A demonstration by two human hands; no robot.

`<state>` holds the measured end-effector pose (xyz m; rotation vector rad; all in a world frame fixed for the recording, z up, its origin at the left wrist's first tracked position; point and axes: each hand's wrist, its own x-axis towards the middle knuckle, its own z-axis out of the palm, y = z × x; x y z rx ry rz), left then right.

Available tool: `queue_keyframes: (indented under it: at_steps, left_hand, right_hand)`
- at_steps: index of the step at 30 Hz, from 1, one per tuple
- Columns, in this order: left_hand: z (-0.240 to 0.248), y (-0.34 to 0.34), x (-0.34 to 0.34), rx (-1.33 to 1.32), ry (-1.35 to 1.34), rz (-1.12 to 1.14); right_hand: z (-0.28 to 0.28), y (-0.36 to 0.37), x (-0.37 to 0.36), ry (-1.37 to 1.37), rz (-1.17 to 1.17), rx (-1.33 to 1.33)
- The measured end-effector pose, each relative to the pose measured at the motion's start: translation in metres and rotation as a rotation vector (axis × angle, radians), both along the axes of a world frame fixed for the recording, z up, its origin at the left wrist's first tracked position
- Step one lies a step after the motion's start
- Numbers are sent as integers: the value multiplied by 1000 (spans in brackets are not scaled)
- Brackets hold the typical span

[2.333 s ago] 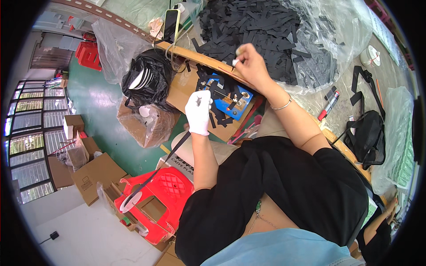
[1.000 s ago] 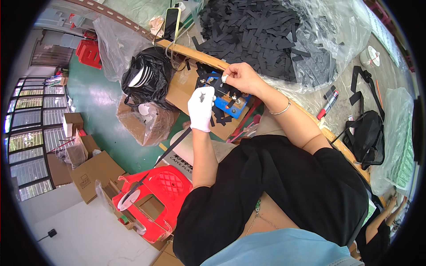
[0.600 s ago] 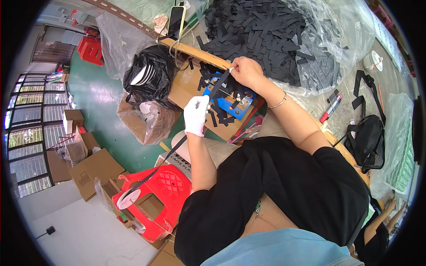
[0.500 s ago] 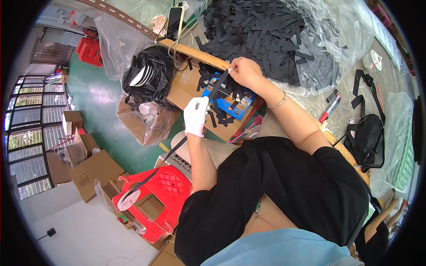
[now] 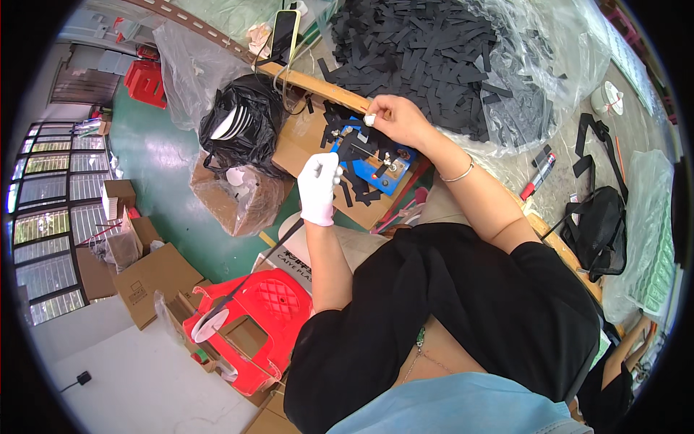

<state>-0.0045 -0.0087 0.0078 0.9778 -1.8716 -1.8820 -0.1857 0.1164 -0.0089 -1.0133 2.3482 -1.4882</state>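
Observation:
My left hand (image 5: 318, 189), in a white glove, is closed on a black strap. The strap (image 5: 269, 253) runs down behind my wrist to a white-sided reel (image 5: 210, 325) on a red plastic stool (image 5: 276, 302). My bare right hand (image 5: 399, 121), with a white cover on one fingertip, hovers past the far side of a blue metal fixture (image 5: 389, 182). Its fingers are curled together; whether anything small is between them I cannot make out. A short black strip (image 5: 354, 147) lies over the fixture between my hands, among other cut strips.
A large heap of black strips (image 5: 419, 65) on clear plastic fills the far side. A wooden edge (image 5: 329, 85) crosses before it. To the left are a black plastic bag (image 5: 249, 108) and a carton (image 5: 224, 202). A phone (image 5: 285, 36), a red marker (image 5: 538, 177) and a black bag (image 5: 596, 228) lie around.
The strap stretched between my hands is no longer there; a short strip lies on the fixture instead. My right hand has shifted slightly and its fingers have changed pose. My left hand has barely moved.

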Motion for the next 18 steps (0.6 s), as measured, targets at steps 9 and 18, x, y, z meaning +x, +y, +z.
queue_keyframes:
  at_steps: [9,18]
  left_hand:
    - [2,10,-21,-3,46,-46]
    - [-19,-6,2,-76,-110,-54]
  right_hand:
    - [-20,-4,-1,-478,285,-152]
    - [9,-3,1,20,-36,280]
